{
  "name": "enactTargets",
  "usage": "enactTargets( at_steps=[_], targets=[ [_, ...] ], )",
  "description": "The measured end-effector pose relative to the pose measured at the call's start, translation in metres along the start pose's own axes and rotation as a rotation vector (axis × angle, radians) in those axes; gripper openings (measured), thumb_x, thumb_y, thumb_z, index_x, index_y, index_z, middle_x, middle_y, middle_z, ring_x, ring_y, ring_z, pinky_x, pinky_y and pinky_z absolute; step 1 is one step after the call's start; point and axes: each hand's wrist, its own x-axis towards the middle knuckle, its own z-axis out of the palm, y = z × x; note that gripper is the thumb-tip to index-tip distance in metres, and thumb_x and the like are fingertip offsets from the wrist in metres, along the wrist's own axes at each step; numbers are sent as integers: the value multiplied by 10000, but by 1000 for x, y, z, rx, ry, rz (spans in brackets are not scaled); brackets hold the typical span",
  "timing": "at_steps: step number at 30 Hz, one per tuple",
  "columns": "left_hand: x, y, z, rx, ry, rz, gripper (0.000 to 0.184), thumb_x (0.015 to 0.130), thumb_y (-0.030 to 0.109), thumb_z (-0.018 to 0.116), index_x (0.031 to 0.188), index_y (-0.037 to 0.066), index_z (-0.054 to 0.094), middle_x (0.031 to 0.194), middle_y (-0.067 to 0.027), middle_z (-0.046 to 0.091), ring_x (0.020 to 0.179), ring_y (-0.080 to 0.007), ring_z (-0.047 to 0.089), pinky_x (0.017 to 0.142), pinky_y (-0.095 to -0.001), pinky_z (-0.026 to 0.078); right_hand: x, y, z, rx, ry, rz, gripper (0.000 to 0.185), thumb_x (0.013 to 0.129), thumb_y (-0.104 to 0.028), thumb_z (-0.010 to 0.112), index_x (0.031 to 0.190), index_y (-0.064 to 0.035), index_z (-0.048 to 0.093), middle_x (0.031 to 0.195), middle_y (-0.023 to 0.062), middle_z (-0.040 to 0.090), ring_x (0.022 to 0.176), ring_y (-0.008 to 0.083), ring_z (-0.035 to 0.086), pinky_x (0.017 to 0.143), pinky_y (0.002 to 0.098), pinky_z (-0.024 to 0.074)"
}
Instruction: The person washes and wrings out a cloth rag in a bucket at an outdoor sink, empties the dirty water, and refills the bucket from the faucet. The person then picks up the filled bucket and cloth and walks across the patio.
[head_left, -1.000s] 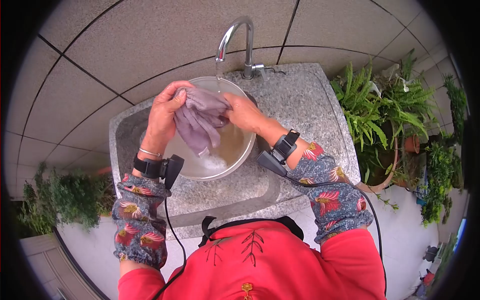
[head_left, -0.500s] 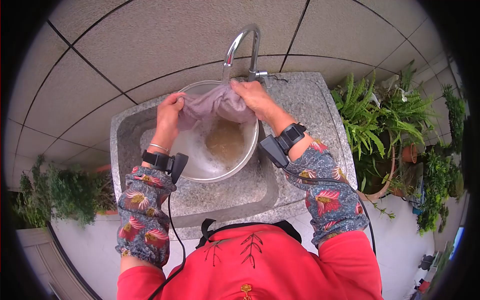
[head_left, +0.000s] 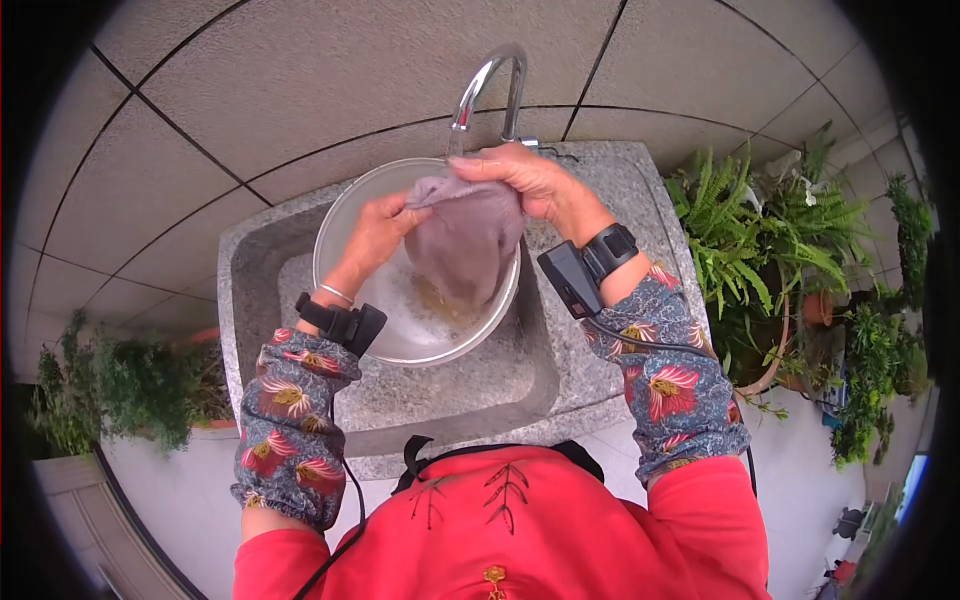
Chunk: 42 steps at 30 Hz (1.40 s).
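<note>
With the left hand (head_left: 380, 230), we are pinching the cloth's (head_left: 465, 240) upper left edge between closed fingers. With the right hand (head_left: 540, 182), we are gripping its upper right edge below the tap (head_left: 515, 80), fingers partly hidden. We are holding the mauve-grey cloth spread, darker in the middle, over the basin (head_left: 331, 240).

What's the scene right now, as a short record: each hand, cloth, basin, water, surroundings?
Left hand: pinching one edge of the mauve cloth
Right hand: holding the cloth's other side, just below the spout
Cloth: hanging over the round basin
Basin: in the stone sink, with brownish, sudsy water
Gooseneck faucet: seems to be running
Right of the sink: potted fern
</note>
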Motion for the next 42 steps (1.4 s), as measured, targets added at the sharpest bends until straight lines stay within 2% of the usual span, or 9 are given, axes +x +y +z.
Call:
enactTargets(
  at_steps=[7, 12, 19, 25, 28, 31, 34, 39, 42],
  targets=[
    [3, 13, -15, 329, 196, 359, 196, 862, 102, 538, 1019, 20, 621, 965, -10, 615, 867, -85, 536, 799, -227, 404, 3, 0, -17, 28, 214, 28, 341, 780, -163, 681, 969, 96, 564, 935, 148, 621, 819, 190, 616, 720, 319, 509],
    [0, 26, -15, -281, 244, 153, 201, 854, 113, 552, 1013, 4, 606, 957, -30, 611, 845, -92, 546, 757, -223, 425, 6, 7, -16, 219, 223, -133, 336, 790, -166, 670, 928, 112, 542, 887, 161, 609, 751, 219, 620, 692, 370, 517],
    [8, 30, -4, -336, 22, 187, 208, 854, 102, 544, 1035, 11, 586, 948, -30, 611, 851, -98, 553, 782, -236, 433, 8, 12, 9, -1221, 245, -471, 637, 564, -462, 767, 784, 108, 585, 754, 184, 600, 727, 264, 596, 664, 352, 454],
    [17, 35, 11, -318, 197, 185, 321, 848, 158, 563, 1139, 32, 518, 1102, -82, 547, 942, -147, 524, 796, -280, 435, 30, 28, 1, -842, 329, -297, 436, 679, -255, 695, 941, 75, 583, 852, 153, 621, 769, 224, 596, 685, 333, 465],
    [6, 4, 26, -83, 523, -87, 483, 876, 358, 522, 1265, 93, 414, 1188, -79, 468, 1094, -221, 454, 868, -433, 384, 27, 26, 4, -281, 372, -271, 356, 745, -188, 658, 996, 50, 575, 888, 112, 613, 787, 174, 584, 672, 318, 476],
    [-11, 21, 65, -597, 513, -678, 563, 906, 481, 388, 1319, 105, 325, 1310, -142, 355, 1227, -337, 346, 898, -585, 343, 21, 30, 17, -4, 470, -296, 340, 759, -155, 633, 964, 107, 562, 868, 138, 600, 768, 196, 585, 645, 330, 478],
    [0, -7, 69, -1212, 61, -482, 598, 911, 539, 282, 1321, 105, 327, 1280, -173, 398, 1250, -373, 326, 934, -607, 323, 24, 53, 38, -29, 465, -294, 486, 787, -300, 637, 970, 140, 541, 891, 179, 588, 847, 201, 565, 647, 353, 473],
    [10, -33, 55, -988, 203, -198, 511, 923, 455, 340, 1261, 75, 389, 1204, -129, 483, 1094, -233, 488, 868, -418, 440, 6, 65, 74, -320, 487, -191, 420, 831, -359, 588, 894, 56, 590, 816, 101, 593, 727, 138, 541, 599, 315, 451],
    [6, -30, 58, -596, 233, -60, 463, 927, 423, 347, 1226, 77, 417, 1156, -114, 507, 1058, -215, 504, 857, -390, 445, -1, 63, 87, -478, 483, -297, 676, 780, -525, 549, 761, 150, 581, 715, 296, 593, 745, 380, 624, 667, 416, 472]
  ],
)
